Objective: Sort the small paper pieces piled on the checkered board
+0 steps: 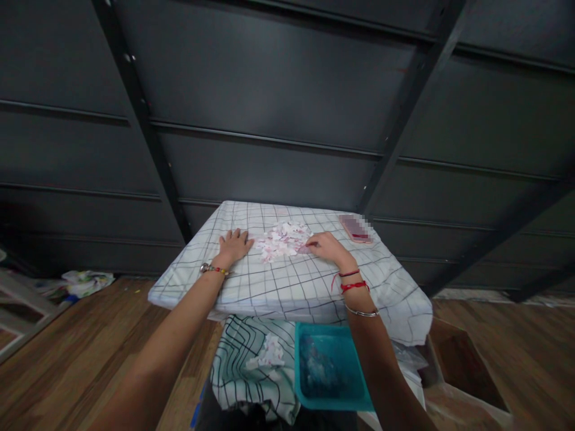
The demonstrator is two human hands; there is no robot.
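A heap of small white paper-like pieces with reddish and dark marks (283, 239) lies spread on a white checked cloth (287, 281) that covers the table. My left hand (234, 246) rests flat on the cloth just left of the heap, fingers spread, holding nothing. At the heap's right edge, my right hand (327, 246) has its thumb and fingertips pinched together. By those fingertips is a small pale pinkish-grey piece (305, 249), too small to name. Whether the fingers grip it or a piece from the heap is unclear.
A phone (356, 228) lies at the table's back right. Below the front edge, a teal plastic tray (332, 402) sits beside a checked cloth (233, 371) bearing more white pieces (271, 352). A cardboard box (467, 365) stands on the floor at right. Dark panels (269, 161) rise behind.
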